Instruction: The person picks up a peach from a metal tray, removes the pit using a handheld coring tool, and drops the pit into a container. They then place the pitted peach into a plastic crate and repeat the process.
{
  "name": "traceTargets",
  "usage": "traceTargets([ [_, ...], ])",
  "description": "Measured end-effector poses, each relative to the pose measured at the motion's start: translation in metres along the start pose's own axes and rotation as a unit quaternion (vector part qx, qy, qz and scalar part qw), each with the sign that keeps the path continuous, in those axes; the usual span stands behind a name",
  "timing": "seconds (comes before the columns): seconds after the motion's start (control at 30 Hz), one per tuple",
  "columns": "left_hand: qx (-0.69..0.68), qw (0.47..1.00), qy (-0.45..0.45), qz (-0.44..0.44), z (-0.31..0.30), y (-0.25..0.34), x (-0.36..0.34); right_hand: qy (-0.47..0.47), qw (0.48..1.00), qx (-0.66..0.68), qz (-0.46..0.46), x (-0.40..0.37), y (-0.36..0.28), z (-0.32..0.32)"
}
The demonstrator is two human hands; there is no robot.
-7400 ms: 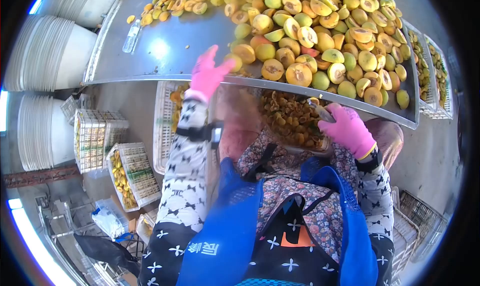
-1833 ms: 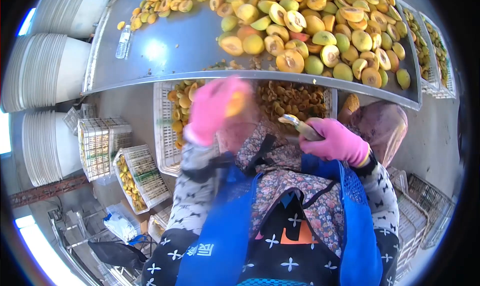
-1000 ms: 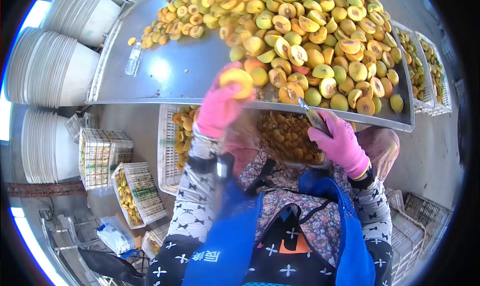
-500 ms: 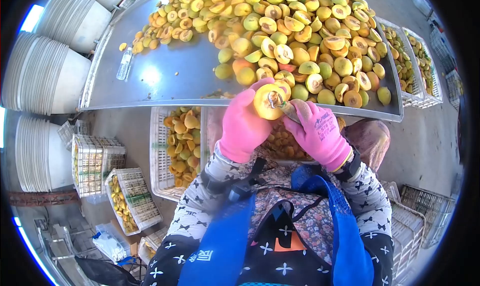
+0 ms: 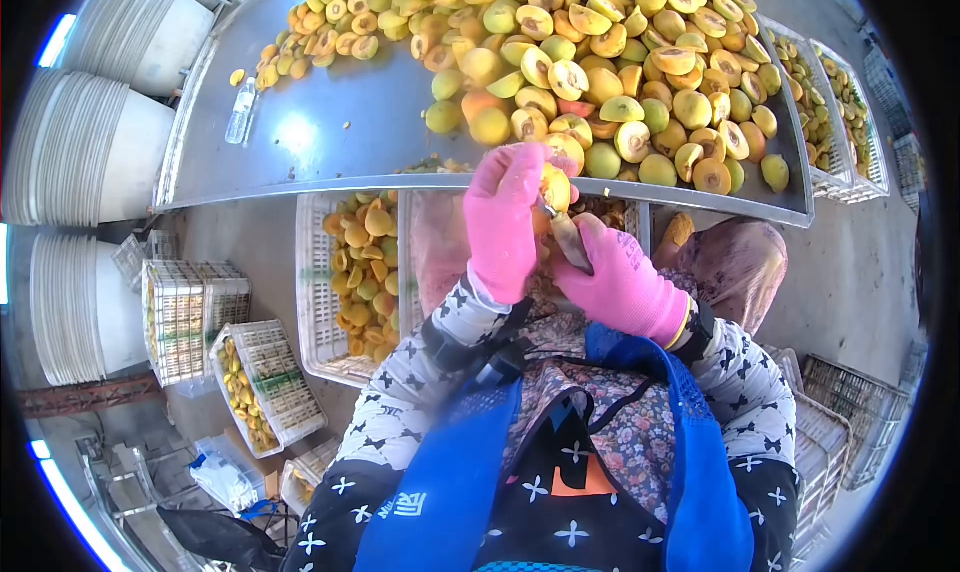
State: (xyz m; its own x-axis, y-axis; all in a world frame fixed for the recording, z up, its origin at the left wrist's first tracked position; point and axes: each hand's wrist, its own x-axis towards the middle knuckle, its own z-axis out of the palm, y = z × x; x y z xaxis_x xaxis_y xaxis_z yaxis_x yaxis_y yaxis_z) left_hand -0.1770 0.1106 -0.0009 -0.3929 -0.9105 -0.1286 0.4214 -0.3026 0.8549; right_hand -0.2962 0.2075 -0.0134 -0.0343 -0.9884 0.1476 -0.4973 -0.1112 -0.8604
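My left hand (image 5: 503,217), in a pink glove, is closed on a yellow peach half (image 5: 555,187) at the near edge of the metal table (image 5: 380,183). My right hand (image 5: 622,284), gloved in pink too, grips a small pitting tool (image 5: 570,240) by its handle. The tool's metal tip points up at the peach half and is touching or very close to it; the exact contact is hard to see. Just beyond my hands lies a large pile of halved peaches (image 5: 632,137), some cut side up with brown centres.
A plastic bottle (image 5: 241,112) lies on the table's left. Below the edge stands a white crate (image 5: 315,317) of peach pieces. More crates (image 5: 270,382) sit on the floor at left, others (image 5: 865,187) at right. Stacked white tubs (image 5: 70,152) line the far left.
The peach half has turned from facing me to more edge-on and sits slightly higher. My left hand has rotated upright around it; my right hand with the tool has dropped a little and left.
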Motion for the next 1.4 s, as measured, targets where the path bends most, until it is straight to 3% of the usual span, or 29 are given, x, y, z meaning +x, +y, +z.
traceTargets([
  [0.13, 0.058, 0.996, 0.04, 0.048, 0.006, 0.0, 0.0, 0.021, 1.0, 0.008, 0.001, -0.002, 0.007, 0.012],
  [0.23, 0.157, 0.98, -0.084, -0.088, -0.014, 0.009, 0.016, 0.0, 0.999, -0.029, -0.029, -0.005, 0.014, 0.011],
  [0.3, 0.151, 0.977, -0.081, -0.126, -0.011, 0.013, 0.012, -0.033, 0.999, -0.019, -0.034, -0.007, 0.016, 0.011],
  [0.33, 0.137, 0.98, -0.069, -0.123, -0.009, 0.014, 0.011, -0.001, 0.999, 0.041, -0.01, -0.005, 0.014, 0.015],
  [0.37, 0.123, 0.984, -0.057, -0.119, -0.006, 0.016, 0.01, -0.053, 0.984, 0.15, 0.082, -0.004, 0.01, 0.013],
  [0.43, 0.119, 0.991, -0.036, -0.052, 0.003, 0.016, 0.006, -0.151, 0.885, 0.357, 0.257, 0.003, -0.014, -0.002],
  [0.47, 0.118, 0.993, -0.026, -0.019, 0.005, 0.016, 0.006, -0.18, 0.858, 0.403, 0.262, 0.004, -0.016, -0.009],
  [0.53, 0.126, 0.981, -0.138, -0.043, -0.001, 0.024, 0.01, -0.237, 0.795, 0.488, 0.27, 0.005, -0.013, -0.021],
  [0.57, 0.129, 0.972, -0.191, -0.054, -0.004, 0.026, 0.013, -0.243, 0.783, 0.499, 0.28, 0.005, -0.011, -0.022],
  [0.63, 0.117, 0.968, -0.206, -0.086, -0.006, 0.024, 0.016, -0.257, 0.757, 0.52, 0.301, 0.003, -0.008, -0.023],
  [0.77, 0.058, 0.96, -0.237, -0.137, -0.019, 0.023, 0.017, -0.307, 0.765, 0.494, 0.275, -0.002, -0.004, -0.023],
  [0.8, 0.188, 0.953, -0.211, -0.108, -0.024, 0.025, 0.015, -0.319, 0.773, 0.472, 0.277, -0.002, -0.007, -0.025],
  [0.83, 0.204, 0.955, -0.201, -0.076, -0.028, 0.035, 0.01, -0.328, 0.783, 0.449, 0.278, -0.002, -0.01, -0.029],
  [0.87, 0.22, 0.955, -0.194, -0.041, -0.033, 0.049, 0.005, -0.316, 0.815, 0.376, 0.308, -0.002, -0.014, -0.033],
  [0.9, 0.366, 0.914, -0.171, 0.031, -0.069, 0.057, 0.006, -0.315, 0.863, 0.284, 0.274, -0.005, -0.011, -0.036],
  [0.97, 0.404, 0.907, -0.098, -0.061, -0.104, 0.107, -0.002, -0.351, 0.902, 0.113, 0.223, -0.006, 0.004, -0.055],
  [1.03, 0.571, 0.815, -0.09, 0.022, -0.116, 0.124, 0.001, -0.326, 0.908, 0.047, 0.261, -0.005, 0.021, -0.066],
  [1.07, 0.528, 0.848, -0.039, 0.001, -0.115, 0.121, 0.005, -0.29, 0.922, 0.039, 0.253, -0.004, 0.026, -0.071],
  [1.1, 0.481, 0.877, 0.013, -0.019, -0.103, 0.117, 0.01, -0.242, 0.958, -0.072, 0.138, -0.008, 0.055, -0.067],
  [1.17, 0.513, 0.857, -0.051, 0.025, -0.079, 0.08, 0.035, -0.148, 0.961, -0.173, 0.158, 0.0, 0.073, -0.071],
  [1.2, 0.532, 0.842, -0.083, 0.033, -0.063, 0.061, 0.048, -0.116, 0.97, -0.191, 0.092, 0.001, 0.072, -0.079],
  [1.37, 0.748, 0.657, -0.092, -0.008, -0.03, -0.038, 0.097, -0.105, 0.977, -0.12, 0.143, -0.02, 0.049, -0.095],
  [1.4, 0.727, 0.683, -0.076, 0.0, -0.027, -0.043, 0.097, -0.092, 0.978, -0.113, 0.15, -0.026, 0.049, -0.093],
])
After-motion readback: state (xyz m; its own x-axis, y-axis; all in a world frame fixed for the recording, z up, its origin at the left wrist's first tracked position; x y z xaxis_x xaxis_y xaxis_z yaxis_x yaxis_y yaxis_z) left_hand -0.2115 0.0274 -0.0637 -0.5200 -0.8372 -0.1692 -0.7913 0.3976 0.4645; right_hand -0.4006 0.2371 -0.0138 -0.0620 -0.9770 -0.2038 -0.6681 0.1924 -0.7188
